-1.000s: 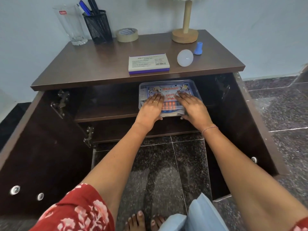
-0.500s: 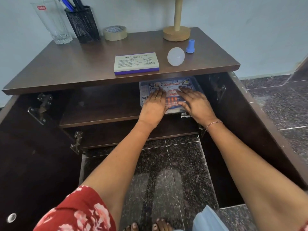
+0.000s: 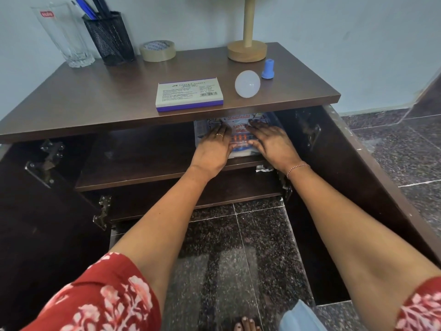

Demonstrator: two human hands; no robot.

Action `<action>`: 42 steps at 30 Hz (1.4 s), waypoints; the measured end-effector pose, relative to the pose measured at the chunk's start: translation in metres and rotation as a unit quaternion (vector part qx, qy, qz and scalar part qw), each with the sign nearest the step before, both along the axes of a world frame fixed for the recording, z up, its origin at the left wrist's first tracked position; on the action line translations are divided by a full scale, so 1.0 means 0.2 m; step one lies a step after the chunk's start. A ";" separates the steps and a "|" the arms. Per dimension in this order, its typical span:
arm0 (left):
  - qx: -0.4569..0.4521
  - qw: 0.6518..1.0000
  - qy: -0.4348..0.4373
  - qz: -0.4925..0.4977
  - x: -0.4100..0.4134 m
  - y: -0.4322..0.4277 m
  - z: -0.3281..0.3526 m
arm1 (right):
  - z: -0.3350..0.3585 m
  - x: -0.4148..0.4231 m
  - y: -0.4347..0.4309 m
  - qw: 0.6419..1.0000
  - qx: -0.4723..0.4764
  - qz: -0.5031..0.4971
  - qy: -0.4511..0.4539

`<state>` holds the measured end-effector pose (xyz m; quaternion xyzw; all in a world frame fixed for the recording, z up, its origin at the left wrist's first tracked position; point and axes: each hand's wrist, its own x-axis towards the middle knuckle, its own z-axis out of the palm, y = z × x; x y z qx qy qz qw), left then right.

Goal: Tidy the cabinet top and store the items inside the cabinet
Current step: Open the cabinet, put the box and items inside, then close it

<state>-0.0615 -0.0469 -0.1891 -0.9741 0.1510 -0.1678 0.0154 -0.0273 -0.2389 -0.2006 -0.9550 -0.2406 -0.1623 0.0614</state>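
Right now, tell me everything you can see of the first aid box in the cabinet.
The first aid box is a flat, clear plastic case whose lid label has red lettering and orange marks. It lies flat on the upper shelf, toward the right side, with its back part hidden under the cabinet top. The left hand and right hand rest flat on its lid, fingers straight.

FABER-CASTELL on purple-edged box (image 3: 189,94), FIRST and perhaps Medigold on clear kit box (image 3: 238,121), red label (image 3: 47,14) on glass (image 3: 65,39) illegible
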 end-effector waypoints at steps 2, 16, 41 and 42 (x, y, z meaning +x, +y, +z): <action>-0.003 1.000 0.003 0.005 0.01 0.00 0.00 | 0.01 0.01 0.01 1.000 0.000 0.004 0.012; -0.012 0.999 -0.022 0.038 -0.18 0.03 -0.01 | 0.05 -0.18 0.07 0.996 -0.083 -0.034 -0.017; 0.058 0.992 -0.066 0.091 -0.39 0.32 0.55 | 0.68 -0.38 0.47 0.990 -0.134 0.023 -0.040; 0.057 0.993 -0.066 0.085 -0.39 0.33 0.55 | 0.69 -0.37 0.48 0.991 -0.131 0.024 -0.034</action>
